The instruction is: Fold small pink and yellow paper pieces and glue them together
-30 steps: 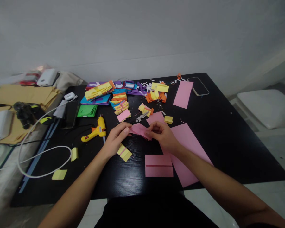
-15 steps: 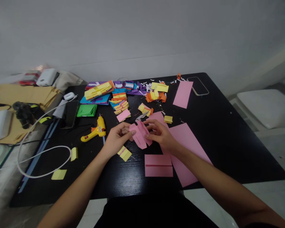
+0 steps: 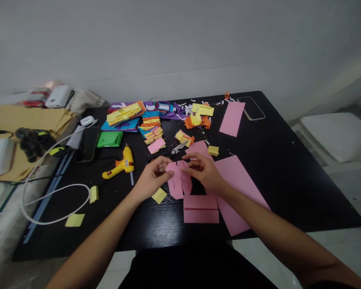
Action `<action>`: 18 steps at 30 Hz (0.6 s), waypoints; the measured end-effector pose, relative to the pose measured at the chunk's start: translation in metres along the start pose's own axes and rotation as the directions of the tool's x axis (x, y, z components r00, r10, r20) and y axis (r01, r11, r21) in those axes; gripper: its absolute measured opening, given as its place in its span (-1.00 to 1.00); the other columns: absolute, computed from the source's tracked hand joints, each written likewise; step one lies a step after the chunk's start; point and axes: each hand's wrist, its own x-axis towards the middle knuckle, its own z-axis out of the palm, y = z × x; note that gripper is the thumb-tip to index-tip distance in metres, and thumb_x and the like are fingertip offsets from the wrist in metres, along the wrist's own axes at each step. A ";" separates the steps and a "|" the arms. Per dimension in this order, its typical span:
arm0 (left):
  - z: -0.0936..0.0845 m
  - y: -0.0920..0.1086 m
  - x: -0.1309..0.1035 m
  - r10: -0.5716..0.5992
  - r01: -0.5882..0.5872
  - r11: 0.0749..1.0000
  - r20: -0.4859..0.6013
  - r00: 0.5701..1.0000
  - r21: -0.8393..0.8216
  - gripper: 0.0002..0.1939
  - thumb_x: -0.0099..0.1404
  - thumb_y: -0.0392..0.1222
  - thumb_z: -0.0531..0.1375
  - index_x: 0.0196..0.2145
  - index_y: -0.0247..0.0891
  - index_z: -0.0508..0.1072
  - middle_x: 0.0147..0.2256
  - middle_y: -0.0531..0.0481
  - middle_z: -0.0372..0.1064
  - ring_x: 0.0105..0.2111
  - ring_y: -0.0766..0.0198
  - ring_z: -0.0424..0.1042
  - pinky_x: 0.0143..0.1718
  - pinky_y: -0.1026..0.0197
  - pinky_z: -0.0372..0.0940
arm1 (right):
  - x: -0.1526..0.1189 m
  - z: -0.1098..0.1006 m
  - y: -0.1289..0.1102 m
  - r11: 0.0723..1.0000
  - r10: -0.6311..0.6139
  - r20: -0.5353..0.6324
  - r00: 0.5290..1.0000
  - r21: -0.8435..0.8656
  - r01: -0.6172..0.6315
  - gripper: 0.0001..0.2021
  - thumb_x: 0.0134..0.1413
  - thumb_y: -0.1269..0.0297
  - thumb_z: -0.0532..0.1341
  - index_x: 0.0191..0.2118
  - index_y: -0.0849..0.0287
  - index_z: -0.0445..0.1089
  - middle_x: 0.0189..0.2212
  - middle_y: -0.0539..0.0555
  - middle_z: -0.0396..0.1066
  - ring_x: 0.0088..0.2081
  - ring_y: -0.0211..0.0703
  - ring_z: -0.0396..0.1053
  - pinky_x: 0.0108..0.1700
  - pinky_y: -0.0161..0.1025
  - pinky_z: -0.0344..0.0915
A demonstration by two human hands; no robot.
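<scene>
A folded pink paper piece point(image 3: 177, 185) with trimmed corners and a lengthwise slit is held between my two hands, over the black table. My left hand point(image 3: 154, 175) pinches its left side, thumb on top. On its right side, my right hand point(image 3: 205, 171) grips with thumb and fingers. Just below lies a folded pink paper rectangle point(image 3: 201, 214) with a dark line across it. Scissors point(image 3: 179, 147) lie beyond the hands, their handles partly hidden. Beside my left hand is a small yellow paper piece point(image 3: 159, 195). Larger pink sheets point(image 3: 242, 196) lie under and beside my right forearm.
A yellow glue gun point(image 3: 123, 163) lies left of my hands. Stacks of folded coloured paper point(image 3: 124, 115) and scraps point(image 3: 198, 120) cover the back. A white cable point(image 3: 57, 188) loops at left near a dark phone point(image 3: 88, 144). Another phone-shaped object point(image 3: 251, 108) lies back right.
The pink piece has been turned and flattened, its face now toward me and more upright. My right hand has shifted slightly, and more of the scissors shows.
</scene>
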 end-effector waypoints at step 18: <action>0.006 -0.003 -0.001 0.073 -0.074 0.997 -0.051 0.996 -0.012 -0.74 0.27 -0.04 0.38 -0.25 -0.26 0.49 -0.53 0.13 0.36 -0.58 0.43 0.28 -0.53 0.37 0.17 | -0.002 0.003 -0.004 0.997 0.014 -0.052 0.999 0.073 -0.010 -0.79 -0.01 0.15 0.46 -0.24 0.10 0.59 -0.40 -0.01 0.58 -0.41 -0.23 0.44 -0.38 -0.29 0.35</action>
